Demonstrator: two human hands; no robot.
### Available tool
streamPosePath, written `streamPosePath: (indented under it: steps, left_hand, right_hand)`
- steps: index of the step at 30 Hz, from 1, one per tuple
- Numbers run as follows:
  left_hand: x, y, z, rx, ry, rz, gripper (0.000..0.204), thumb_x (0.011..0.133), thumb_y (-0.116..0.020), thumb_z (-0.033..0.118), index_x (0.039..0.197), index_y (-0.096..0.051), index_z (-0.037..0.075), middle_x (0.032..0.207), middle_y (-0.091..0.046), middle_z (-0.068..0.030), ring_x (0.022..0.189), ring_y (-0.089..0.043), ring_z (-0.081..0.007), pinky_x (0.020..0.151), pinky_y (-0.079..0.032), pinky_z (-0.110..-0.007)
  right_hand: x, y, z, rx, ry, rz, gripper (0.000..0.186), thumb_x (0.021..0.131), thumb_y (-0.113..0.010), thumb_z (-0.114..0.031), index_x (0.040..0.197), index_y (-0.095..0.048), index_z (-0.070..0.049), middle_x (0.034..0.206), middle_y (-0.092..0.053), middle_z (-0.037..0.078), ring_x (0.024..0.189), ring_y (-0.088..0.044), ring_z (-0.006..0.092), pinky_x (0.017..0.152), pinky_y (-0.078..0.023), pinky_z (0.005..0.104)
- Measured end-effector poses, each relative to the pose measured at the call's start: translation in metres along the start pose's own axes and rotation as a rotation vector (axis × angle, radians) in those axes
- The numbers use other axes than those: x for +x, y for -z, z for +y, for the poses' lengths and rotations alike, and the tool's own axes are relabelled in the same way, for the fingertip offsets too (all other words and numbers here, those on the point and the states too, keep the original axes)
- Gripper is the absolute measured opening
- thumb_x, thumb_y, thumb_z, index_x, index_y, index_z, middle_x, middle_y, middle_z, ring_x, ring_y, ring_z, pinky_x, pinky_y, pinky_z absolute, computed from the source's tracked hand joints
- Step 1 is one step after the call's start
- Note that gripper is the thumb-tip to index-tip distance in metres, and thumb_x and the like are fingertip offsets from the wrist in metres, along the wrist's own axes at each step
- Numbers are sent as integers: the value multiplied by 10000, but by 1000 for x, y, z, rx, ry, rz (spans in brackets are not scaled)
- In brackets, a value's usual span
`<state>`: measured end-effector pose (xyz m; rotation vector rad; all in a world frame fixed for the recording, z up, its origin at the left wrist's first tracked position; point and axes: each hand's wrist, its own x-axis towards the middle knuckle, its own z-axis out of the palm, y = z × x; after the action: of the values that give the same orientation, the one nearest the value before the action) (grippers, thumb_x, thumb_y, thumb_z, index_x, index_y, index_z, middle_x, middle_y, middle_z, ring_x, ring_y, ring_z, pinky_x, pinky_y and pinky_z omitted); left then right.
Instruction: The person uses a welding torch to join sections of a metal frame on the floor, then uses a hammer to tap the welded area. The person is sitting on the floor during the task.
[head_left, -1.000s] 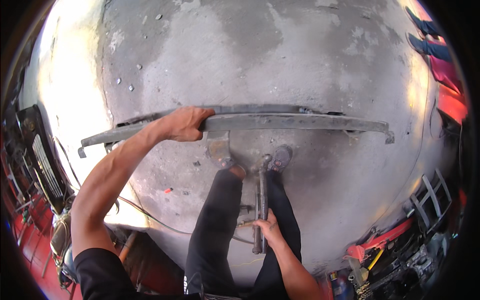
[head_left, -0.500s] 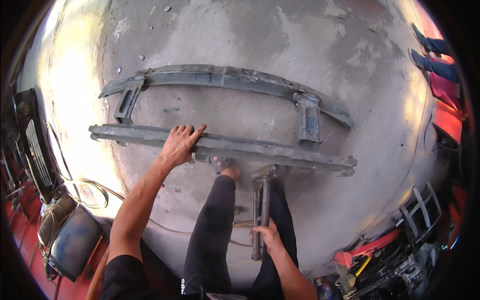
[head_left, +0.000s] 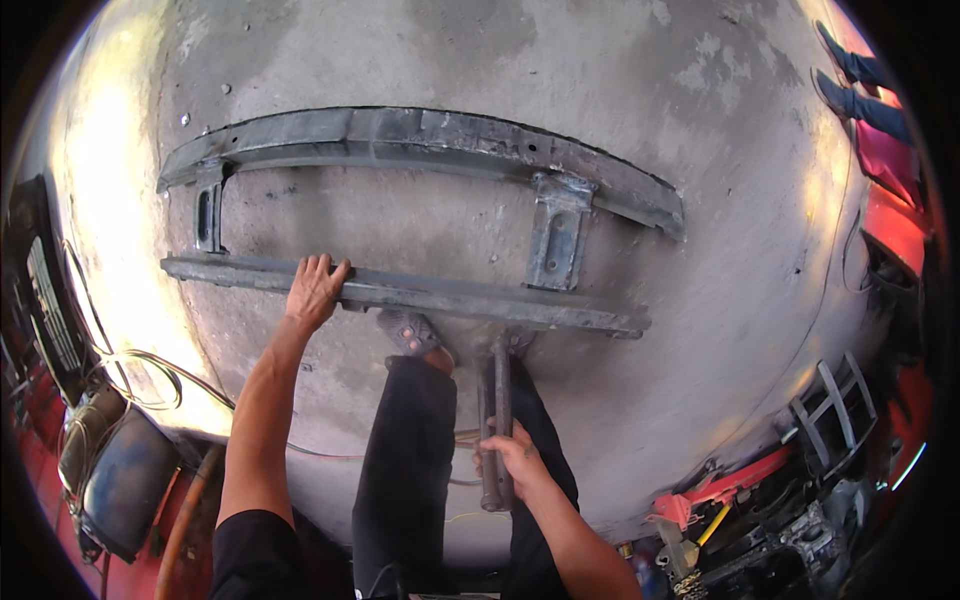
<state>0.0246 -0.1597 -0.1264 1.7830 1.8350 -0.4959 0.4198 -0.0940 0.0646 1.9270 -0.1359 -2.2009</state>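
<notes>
Compared with the earlier views, the straight bar (head_left: pixel 450 294) sits closer to the feet, which exposes the curved beam (head_left: pixel 400 136) and slotted brackets (head_left: pixel 558 235) beyond. Hands apart: left hand (head_left: pixel 314 290) curled over the bar — right hand (head_left: pixel 518 455) clasping long metal rods (head_left: pixel 502 380). Surfaces grey, scuffed; beam on stained concrete floor (head_left: pixel 700 300).

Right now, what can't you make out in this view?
All in the head view:
- Long grey metal bar: the stretch under the left hand is covered by it.
- Two dark, slim metal rods: the gripped stretch is hidden by the right hand; upper ends too blurred to tell shape.
- Bystander in dark blue trousers: upper body cut off by the right rim.
</notes>
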Motion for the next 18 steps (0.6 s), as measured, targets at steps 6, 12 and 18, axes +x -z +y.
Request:
streamPosePath:
  steps: [6, 12, 18]
  left_hand:
    - [8, -21, 7, 40, 8, -35, 461, 828, -671, 107, 1271, -544, 128, 1074, -579, -153, 1043, -570, -338, 921, -440, -464]
    - [21, -20, 20, 35, 20, -153, 685, 712, -876, 254, 1285, -517, 144, 1135, -590, -145, 1102, -580, -335, 937, -453, -455]
    - [39, -57, 17, -37, 166, -236, 742, 707, -900, 338, 1310, -506, 158, 1233, -595, -131, 1196, -570, -332, 999, -449, -474]
  right_hand:
    - [3, -5, 16, -46, -1, 40, 606, 817, -630, -16, 1374, -399, -75, 882, -591, 123, 686, -646, 221, 575, -559, 406]
    - [18, 5, 38, -178, 49, 38, 453, 817, -630, 8, 1216, -433, -73, 844, -559, 95, 652, -640, 194, 512, -554, 371]
    - [13, 10, 58, -211, 136, -25, 453, 848, -636, -4, 1250, -438, -64, 853, -573, 88, 653, -639, 179, 517, -558, 345]
